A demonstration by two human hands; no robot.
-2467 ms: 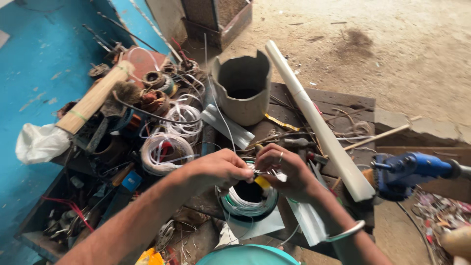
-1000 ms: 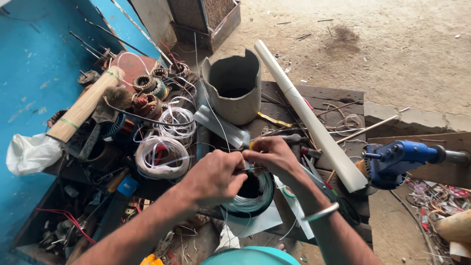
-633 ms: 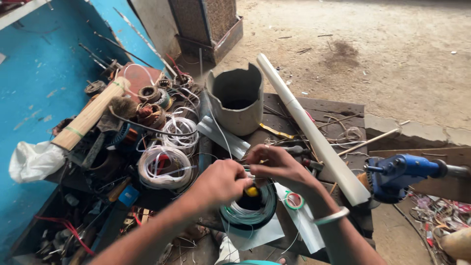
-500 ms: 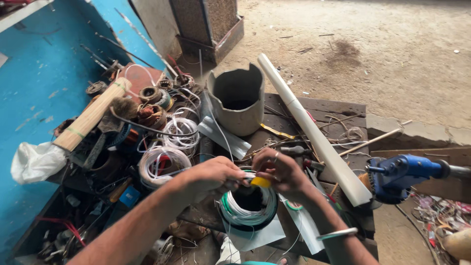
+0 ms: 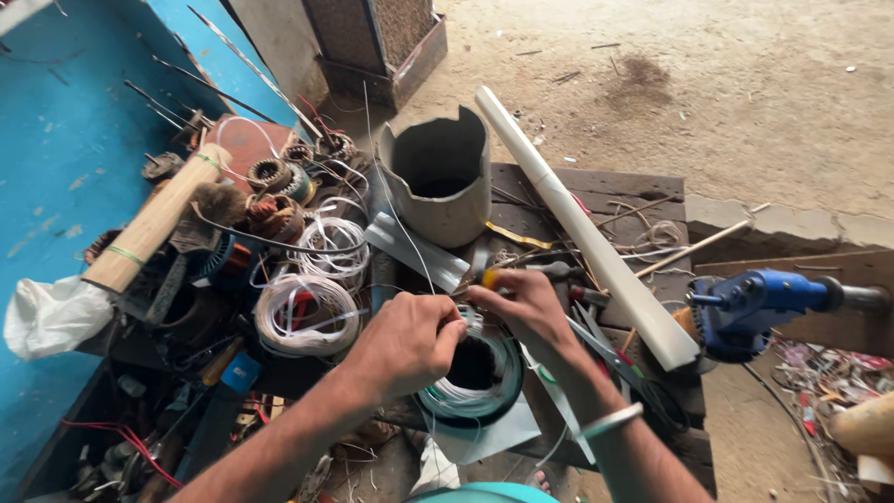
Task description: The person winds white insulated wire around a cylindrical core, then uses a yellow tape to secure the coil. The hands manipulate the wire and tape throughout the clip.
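Observation:
My left hand (image 5: 402,343) rests on the near-left rim of a round motor stator (image 5: 470,387) wound with white and green wire, fingers curled over its edge. On the far rim, my right hand (image 5: 523,303) pinches a small yellow-tipped piece (image 5: 488,278); a bangle circles that wrist. The stator sits on a grey sheet (image 5: 484,438) on a dark wooden bench (image 5: 605,191). The stator's left side is hidden by my left hand.
A cut grey pipe section (image 5: 436,175) stands behind the stator. A long white tube (image 5: 582,233) lies diagonally to the right. A blue hand drill (image 5: 759,303) is clamped at right. Coils of white wire (image 5: 305,312), a wooden handle (image 5: 154,222) and motor parts crowd the left.
My hands have kept working round the stator's rim. The right hand shifted to the far edge with the yellow-tipped piece; the left closed in over the near-left rim.

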